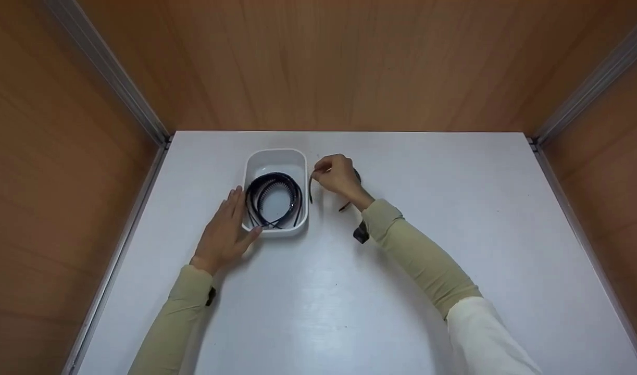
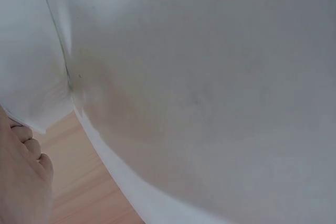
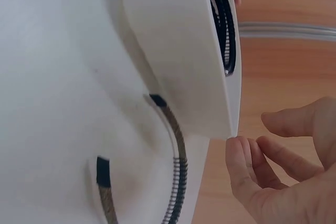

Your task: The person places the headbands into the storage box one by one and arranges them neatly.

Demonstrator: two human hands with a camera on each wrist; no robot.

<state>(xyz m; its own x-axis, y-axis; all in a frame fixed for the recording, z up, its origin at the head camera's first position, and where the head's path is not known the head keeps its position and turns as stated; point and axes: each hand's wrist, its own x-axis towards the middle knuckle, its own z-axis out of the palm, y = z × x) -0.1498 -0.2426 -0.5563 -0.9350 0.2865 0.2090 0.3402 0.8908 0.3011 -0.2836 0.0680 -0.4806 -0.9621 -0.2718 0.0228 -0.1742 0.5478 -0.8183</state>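
My left hand (image 1: 224,234) lies along the left side of a white bin (image 1: 274,233), fingers straight, thumb over its front rim. Inside the bin are several dark headbands (image 1: 253,192), some with comb teeth. A brown toothed headband (image 3: 179,145) with black tips lies on the table just right of the bin, partly hidden under my right hand (image 1: 338,174) in the head view. In the right wrist view, my right thumb stands apart from the loosely bent fingers, nothing between them, fingertips right at the bin's corner. The left wrist view catches only part of my left hand (image 2: 23,177).
The white table (image 1: 485,208) is bounded by wood panels (image 1: 318,62) at the back and both sides. Metal rails (image 1: 115,73) run along the corners. A small black device (image 1: 361,233) sits at my right wrist.
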